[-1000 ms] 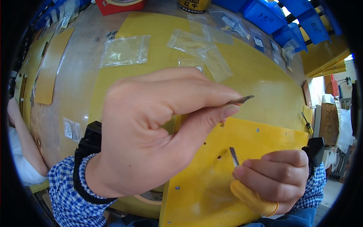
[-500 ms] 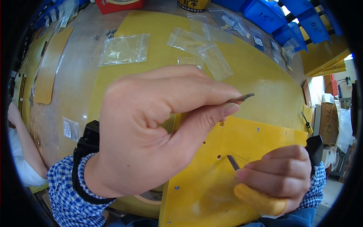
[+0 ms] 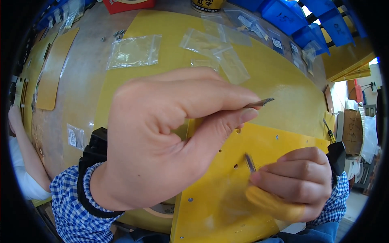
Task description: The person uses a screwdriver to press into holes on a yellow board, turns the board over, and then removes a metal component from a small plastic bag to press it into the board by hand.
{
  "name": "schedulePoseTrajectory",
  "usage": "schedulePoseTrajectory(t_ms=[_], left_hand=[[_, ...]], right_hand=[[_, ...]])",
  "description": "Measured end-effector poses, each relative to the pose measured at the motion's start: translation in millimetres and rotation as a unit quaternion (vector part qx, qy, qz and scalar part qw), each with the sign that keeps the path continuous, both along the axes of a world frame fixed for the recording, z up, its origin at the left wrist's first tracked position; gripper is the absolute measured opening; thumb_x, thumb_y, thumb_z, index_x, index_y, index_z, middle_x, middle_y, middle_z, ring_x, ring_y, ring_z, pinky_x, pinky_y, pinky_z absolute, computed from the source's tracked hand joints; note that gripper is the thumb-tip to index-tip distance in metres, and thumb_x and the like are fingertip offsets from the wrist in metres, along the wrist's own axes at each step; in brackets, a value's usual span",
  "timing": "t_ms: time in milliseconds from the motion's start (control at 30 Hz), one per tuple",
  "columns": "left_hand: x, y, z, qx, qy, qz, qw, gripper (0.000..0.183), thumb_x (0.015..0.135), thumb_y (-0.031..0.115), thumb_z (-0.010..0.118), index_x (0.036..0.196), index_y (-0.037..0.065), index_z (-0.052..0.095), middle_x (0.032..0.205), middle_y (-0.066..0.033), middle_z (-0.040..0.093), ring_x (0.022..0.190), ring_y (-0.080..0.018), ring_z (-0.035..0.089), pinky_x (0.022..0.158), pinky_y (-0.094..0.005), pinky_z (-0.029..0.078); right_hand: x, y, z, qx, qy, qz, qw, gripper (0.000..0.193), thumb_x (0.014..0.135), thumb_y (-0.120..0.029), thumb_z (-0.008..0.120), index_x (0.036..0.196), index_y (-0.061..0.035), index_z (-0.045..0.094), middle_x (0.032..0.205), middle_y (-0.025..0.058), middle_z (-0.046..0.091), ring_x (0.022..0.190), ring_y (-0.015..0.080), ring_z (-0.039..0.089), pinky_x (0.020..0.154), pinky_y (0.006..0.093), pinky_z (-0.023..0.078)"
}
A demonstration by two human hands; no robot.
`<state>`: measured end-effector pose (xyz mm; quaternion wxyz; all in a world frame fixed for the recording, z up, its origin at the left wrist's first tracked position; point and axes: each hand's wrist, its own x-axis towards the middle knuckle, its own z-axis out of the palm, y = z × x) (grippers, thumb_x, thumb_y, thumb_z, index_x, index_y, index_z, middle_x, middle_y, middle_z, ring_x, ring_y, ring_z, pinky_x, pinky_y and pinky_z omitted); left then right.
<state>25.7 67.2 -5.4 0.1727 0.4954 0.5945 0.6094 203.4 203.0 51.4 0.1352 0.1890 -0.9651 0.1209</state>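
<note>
My left hand, large in the middle of the view, is closed in a pinch. Between its thumb and forefinger sits a thin brownish strip, its dark, rough end pointing to the right. Lower right, my right hand is closed round a narrow, dark metal blade-like strip that sticks out up and to the left. A yellow cover wraps one of its fingers. The two held pieces are apart. Beneath the right hand lies a yellow board with several holes, partly hidden by my left hand.
Clear plastic bags lie on the far mat, near small metal parts. Blue bins line the far right. A tape roll is partly under my left forearm. Another person's arm rests at the left edge.
My right hand has shifted slightly up and left, and its metal strip has tipped more upright and is blurred. My left hand has hardly moved and keeps its pinch.
</note>
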Motion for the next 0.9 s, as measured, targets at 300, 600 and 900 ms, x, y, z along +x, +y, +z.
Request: schedulePoseTrajectory(t_ms=[300, 600, 900], left_hand=[[3.0, -3.8, 5.2, -0.027, -0.071, -0.026, 0.997, 0.014, 0.089, -0.007, 0.064, 0.101, -0.006, 0.069, 0.095, -0.0149, 0.069, 0.077, -0.0183, 0.068, 0.069, -0.0254, 0.055], [7.8, -0.9, 9.7, -0.031, -0.106, -0.036, 0.993, 0.015, 0.091, -0.005, 0.061, 0.104, -0.007, 0.069, 0.094, -0.0125, 0.068, 0.081, -0.0178, 0.068, 0.075, -0.0255, 0.056], [4.8, -4.2, 7.9, -0.035, -0.093, -0.035, 0.994, 0.015, 0.091, -0.004, 0.062, 0.105, -0.007, 0.069, 0.096, -0.0123, 0.069, 0.082, -0.0179, 0.068, 0.076, -0.0258, 0.056]], right_hand=[[21.4, -0.7, 14.7, -0.207, -0.075, -0.108, 0.970, 0.005, 0.087, -0.018, 0.067, 0.083, -0.0148, 0.069, 0.090, -0.0001, 0.073, 0.072, 0.0123, 0.065, 0.066, 0.0256, 0.048], [35.5, -13.7, 9.2, -0.015, 0.017, 0.080, 0.997, 0.008, 0.082, -0.007, 0.060, 0.085, -0.0072, 0.067, 0.087, 0.0060, 0.071, 0.075, 0.0180, 0.070, 0.070, 0.0249, 0.053], [49.3, 1.9, 31.9, -0.256, -0.147, -0.122, 0.948, 0.016, 0.081, -0.016, 0.071, 0.093, -0.0057, 0.070, 0.091, 0.0093, 0.073, 0.080, 0.0205, 0.072, 0.075, 0.0309, 0.057]])
